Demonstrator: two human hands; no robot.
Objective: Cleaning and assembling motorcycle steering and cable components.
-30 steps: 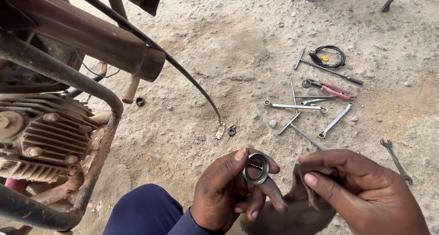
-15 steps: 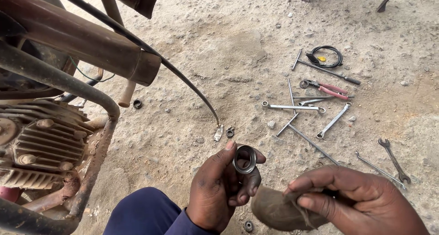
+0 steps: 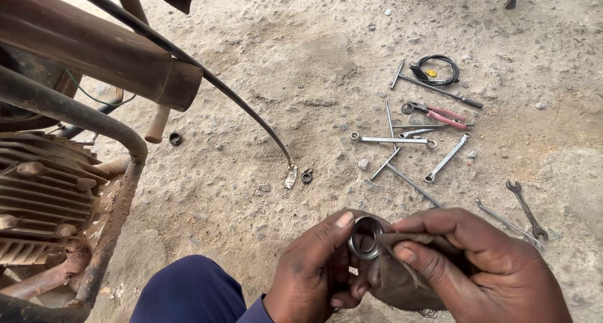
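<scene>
You're wiping the metal ring [image 3: 365, 237]: left hand [image 3: 314, 273] fingers clamped on it, right hand [image 3: 483, 266] pinching the rag [image 3: 396, 279] beside it (spanners [image 3: 392, 140] lie beyond); next, turn the ring.

Your two hands meet low in the view, at about six o'clock, with both backs turned up toward you. Your left hand [image 3: 317, 269] comes in from seven o'clock, its thumb stretched straight toward one o'clock and its fingers curled underneath in a pinch. Your right hand [image 3: 483, 266] enters from four o'clock, wrist running off the bottom edge, knuckles raised, fingers bent and pointing toward nine o'clock, the thumb pressing inward against them. The fingertips of both hands sit just beside each other, nearly touching. Your left knee, in dark blue cloth, rises at seven o'clock.
</scene>
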